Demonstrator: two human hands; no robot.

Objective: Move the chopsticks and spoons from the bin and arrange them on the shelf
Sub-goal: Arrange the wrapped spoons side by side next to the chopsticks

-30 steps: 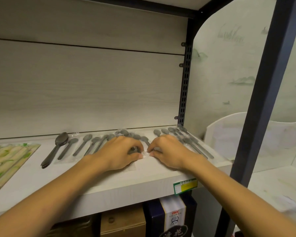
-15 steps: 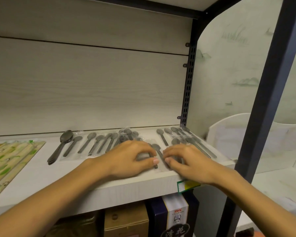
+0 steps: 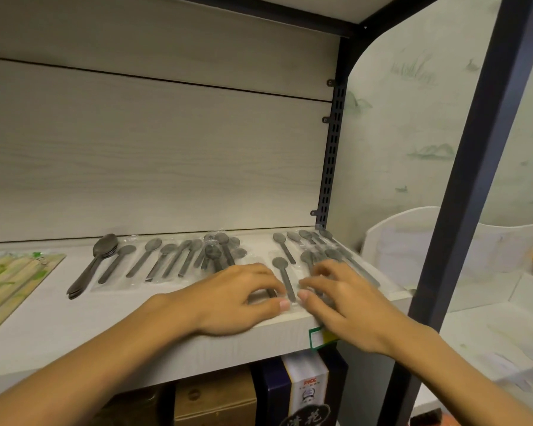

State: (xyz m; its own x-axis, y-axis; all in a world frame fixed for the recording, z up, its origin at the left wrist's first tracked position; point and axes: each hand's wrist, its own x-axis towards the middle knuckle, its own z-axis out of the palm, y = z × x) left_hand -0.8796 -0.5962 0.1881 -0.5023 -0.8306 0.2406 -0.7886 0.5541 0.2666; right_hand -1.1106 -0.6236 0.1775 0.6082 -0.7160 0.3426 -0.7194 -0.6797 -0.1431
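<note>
While the pale wood-grain shelf [image 3: 74,327] fills most of the view, a black metal upright [image 3: 462,210] crosses in front at the right. Boxes [image 3: 216,401] sit on the level below. Wrapped chopsticks [image 3: 10,281] in green-printed sleeves lie at the shelf's left end. Grey spoons [image 3: 154,259] in clear wrappers lie in a row across the middle, with another cluster [image 3: 314,244] near the right rear corner. Both hands rest at the front edge. The left hand [image 3: 237,299] has curled fingers pressing on a wrapped spoon [image 3: 282,273]; the right hand [image 3: 342,299] has spread fingers touching the wrapper's other side. The thumbs nearly meet.
</note>
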